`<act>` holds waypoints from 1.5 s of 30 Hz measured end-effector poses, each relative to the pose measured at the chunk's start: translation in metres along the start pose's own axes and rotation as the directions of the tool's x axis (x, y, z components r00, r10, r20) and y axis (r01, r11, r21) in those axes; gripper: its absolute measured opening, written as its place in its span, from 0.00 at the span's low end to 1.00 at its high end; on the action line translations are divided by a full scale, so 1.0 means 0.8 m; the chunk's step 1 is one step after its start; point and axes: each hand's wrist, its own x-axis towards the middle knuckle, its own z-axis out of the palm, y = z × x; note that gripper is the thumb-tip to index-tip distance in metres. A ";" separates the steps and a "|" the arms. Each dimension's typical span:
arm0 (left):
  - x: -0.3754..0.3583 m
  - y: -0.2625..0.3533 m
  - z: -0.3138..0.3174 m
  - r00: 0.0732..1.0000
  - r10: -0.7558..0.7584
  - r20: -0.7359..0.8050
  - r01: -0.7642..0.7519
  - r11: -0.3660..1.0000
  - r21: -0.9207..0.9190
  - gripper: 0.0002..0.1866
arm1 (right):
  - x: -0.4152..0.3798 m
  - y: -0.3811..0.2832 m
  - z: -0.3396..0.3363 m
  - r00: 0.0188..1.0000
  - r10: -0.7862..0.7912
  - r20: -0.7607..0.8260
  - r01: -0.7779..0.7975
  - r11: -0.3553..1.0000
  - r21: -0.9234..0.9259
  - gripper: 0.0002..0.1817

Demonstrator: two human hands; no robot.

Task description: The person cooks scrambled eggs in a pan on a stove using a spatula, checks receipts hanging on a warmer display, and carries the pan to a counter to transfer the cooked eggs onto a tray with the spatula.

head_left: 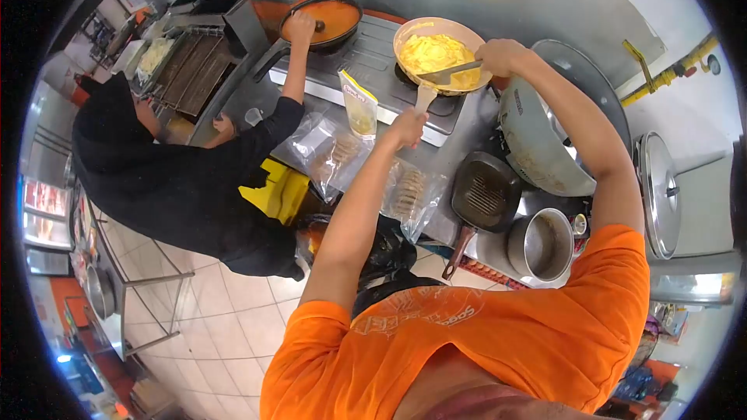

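A light-coloured frying pan (461, 29) sits on the stove with scrambled eggs (436, 50) in it. My left hand (407, 128) is closed around the pan's pale handle (426, 98). Over the pan's right rim, my right hand (502, 57) grips a spatula (453, 72), its blade lying across the near part of the eggs. The part of the spatula inside my fist is hidden. Just left of my left hand stands an upright pouch (359, 106) with a yellow top edge.
A co-worker in black (179, 171) stands at left, one hand on the lid knob of a covered pan (336, 22). Plastic bags of food (408, 190), a grill pan (486, 190), a saucepan (541, 245) and a large tilted pot (537, 140) crowd the counter.
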 end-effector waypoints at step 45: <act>0.005 0.000 0.022 0.985 0.044 -0.164 -0.040 0.999 0.033 0.17 | 0.125 0.111 0.083 0.920 0.324 0.222 -0.388 0.839 0.382 0.13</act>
